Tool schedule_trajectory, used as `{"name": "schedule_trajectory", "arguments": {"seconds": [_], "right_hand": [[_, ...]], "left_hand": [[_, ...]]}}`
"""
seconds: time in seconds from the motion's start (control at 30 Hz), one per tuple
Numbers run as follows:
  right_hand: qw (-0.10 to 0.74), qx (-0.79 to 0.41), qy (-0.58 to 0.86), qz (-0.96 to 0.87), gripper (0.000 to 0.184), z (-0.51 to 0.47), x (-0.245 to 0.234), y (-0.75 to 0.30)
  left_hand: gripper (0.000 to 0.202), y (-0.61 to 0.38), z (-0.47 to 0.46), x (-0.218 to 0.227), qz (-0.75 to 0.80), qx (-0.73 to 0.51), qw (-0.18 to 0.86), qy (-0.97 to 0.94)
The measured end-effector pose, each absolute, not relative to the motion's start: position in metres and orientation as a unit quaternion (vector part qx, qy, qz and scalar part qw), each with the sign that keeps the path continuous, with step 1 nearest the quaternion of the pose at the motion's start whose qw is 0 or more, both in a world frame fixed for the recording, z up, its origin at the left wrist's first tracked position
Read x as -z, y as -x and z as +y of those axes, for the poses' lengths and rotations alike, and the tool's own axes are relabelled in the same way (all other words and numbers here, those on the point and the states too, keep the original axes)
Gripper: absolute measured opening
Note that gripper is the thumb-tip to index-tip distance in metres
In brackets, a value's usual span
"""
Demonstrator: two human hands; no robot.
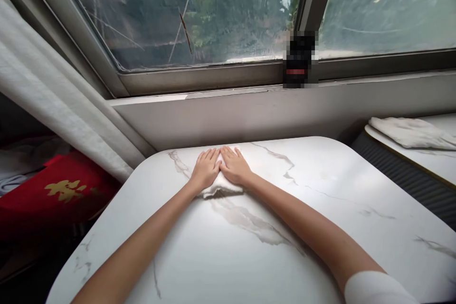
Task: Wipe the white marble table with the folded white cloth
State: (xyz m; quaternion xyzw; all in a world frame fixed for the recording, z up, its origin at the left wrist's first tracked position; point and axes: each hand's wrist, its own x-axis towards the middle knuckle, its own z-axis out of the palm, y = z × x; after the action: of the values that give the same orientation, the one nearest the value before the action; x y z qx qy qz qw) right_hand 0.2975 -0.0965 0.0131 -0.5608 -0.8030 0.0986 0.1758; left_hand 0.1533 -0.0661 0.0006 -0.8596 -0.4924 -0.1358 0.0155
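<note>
Both my arms reach out over a white marble-patterned table [306,209]. My left hand [205,169] and my right hand [234,166] lie flat side by side, fingers stretched out and touching at the thumbs. They press on a small white folded cloth [219,188] near the table's far edge. Most of the cloth is hidden under my palms; only its near edge shows.
A grey sill [270,109] and a large window [199,14] rise behind the table. A white curtain [53,99] hangs at the left above a red cloth with gold lettering [60,194]. At the right, a second table [427,161] carries a crumpled white cloth [409,132].
</note>
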Motion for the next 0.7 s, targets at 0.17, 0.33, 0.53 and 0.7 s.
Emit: {"name": "schedule_trajectory", "arguments": {"seconds": [0.17,0.33,0.53,0.7], "right_hand": [[0.157,-0.058,0.56,-0.812,0.055,-0.066,-0.01,-0.344],[0.148,-0.03,0.578,-0.802,0.056,-0.087,-0.007,-0.368],[0.133,-0.007,0.543,-0.829,0.056,-0.164,-0.006,-0.388],[0.146,-0.007,0.492,-0.858,0.057,-0.263,-0.012,-0.413]], "left_hand": [[0.05,-0.206,-0.039,-0.003,-0.501,0.13,0.019,0.855],[0.05,-0.231,-0.057,-0.006,-0.492,0.117,0.012,0.862],[0.05,-0.245,-0.139,-0.002,-0.486,0.124,0.029,0.865],[0.055,-0.255,-0.232,0.0,-0.437,0.128,-0.021,0.89]]}}
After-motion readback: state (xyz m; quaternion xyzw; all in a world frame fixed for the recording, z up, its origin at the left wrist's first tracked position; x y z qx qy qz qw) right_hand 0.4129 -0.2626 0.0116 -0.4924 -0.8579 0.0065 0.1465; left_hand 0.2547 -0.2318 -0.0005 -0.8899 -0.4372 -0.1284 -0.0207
